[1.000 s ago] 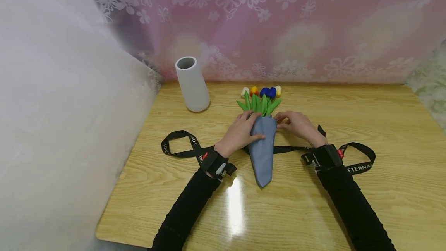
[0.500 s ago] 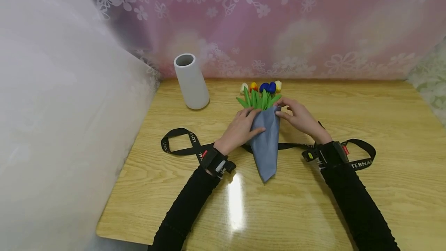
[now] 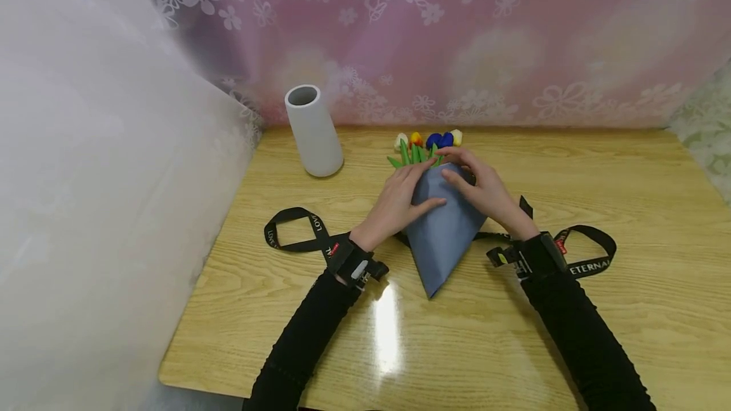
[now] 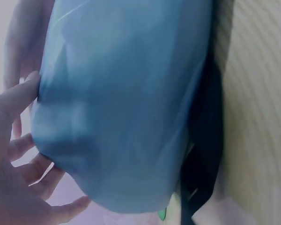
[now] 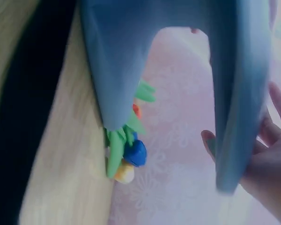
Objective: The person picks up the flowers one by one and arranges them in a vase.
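Blue wrapper [image 3: 442, 233] has spread wider rightward on the desk [image 3: 468, 341], tulips [image 3: 434, 141] at its top; right hand [image 3: 482, 186] pinches its raised flap, left hand [image 3: 396, 200] rests relaxed against it.

Five visible tulips [image 3: 434, 141], one wrapper [image 3: 440, 227], one vase [image 3: 316, 138]

My curtained-off tabletop corner, wood-grain table [image 3: 468, 341] before me, pink floral curtain [image 3: 514, 49] behind, white sheeting [image 3: 85, 176] at left

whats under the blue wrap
A black ribbon passes under the blue wrap, showing on both sides, and the wooden table lies below. The ribbon's stretch directly beneath is covered.
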Tool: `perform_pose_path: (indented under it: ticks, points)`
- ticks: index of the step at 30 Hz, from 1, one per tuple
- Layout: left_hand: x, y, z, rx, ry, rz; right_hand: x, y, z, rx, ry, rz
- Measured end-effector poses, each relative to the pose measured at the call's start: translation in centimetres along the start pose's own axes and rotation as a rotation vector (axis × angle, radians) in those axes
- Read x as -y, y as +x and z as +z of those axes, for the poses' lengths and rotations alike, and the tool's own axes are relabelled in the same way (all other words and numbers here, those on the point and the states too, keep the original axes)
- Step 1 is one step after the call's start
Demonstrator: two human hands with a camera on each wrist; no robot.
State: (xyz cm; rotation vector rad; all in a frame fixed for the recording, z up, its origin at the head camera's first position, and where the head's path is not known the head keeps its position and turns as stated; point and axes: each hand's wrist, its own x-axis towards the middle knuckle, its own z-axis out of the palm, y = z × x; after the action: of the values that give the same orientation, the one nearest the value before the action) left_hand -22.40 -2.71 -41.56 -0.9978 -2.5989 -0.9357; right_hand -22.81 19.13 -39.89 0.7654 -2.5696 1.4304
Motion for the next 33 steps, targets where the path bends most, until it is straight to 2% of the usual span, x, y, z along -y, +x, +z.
perform_pose_path:
  ticks: [4,10,16,19,23,25,27,29,31,33]
  points:
    - [0.3,0.1,-0.7,0.020,-0.050,-0.020,0.4,-0.2,-0.8,-0.031,-0.020,0.063]
    - [1.1,0.0,-1.3,0.092,-0.134,-0.067,-0.5,-0.5,-1.7,-0.071,-0.067,0.165]
    - [2.1,-0.4,-2.4,0.118,-0.211,-0.138,-1.2,-1.1,-2.7,-0.052,-0.112,0.206]
    - [3.0,-0.8,-3.5,0.108,-0.303,-0.172,-1.0,-1.7,-3.6,-0.006,-0.168,0.223]
    - [4.5,-2.3,-5.2,0.081,-0.552,-0.224,-0.9,-3.2,-5.4,0.072,-0.215,0.251]
    - [5.3,-3.3,-5.9,0.062,-0.634,-0.272,-1.1,-4.1,-6.5,0.104,-0.216,0.266]
    - [6.2,-4.4,-6.5,0.046,-0.660,-0.328,-1.4,-5.1,-7.5,0.139,-0.208,0.276]
    - [7.0,-5.5,-7.0,0.031,-0.633,-0.369,-1.7,-6.0,-8.4,0.171,-0.191,0.283]
    - [7.9,-6.6,-7.5,0.019,-0.646,-0.368,-2.0,-7.0,-9.1,0.195,-0.174,0.290]
    - [8.7,-7.7,-8.0,0.012,-0.683,-0.341,-2.4,-8.0,-9.7,0.212,-0.164,0.289]
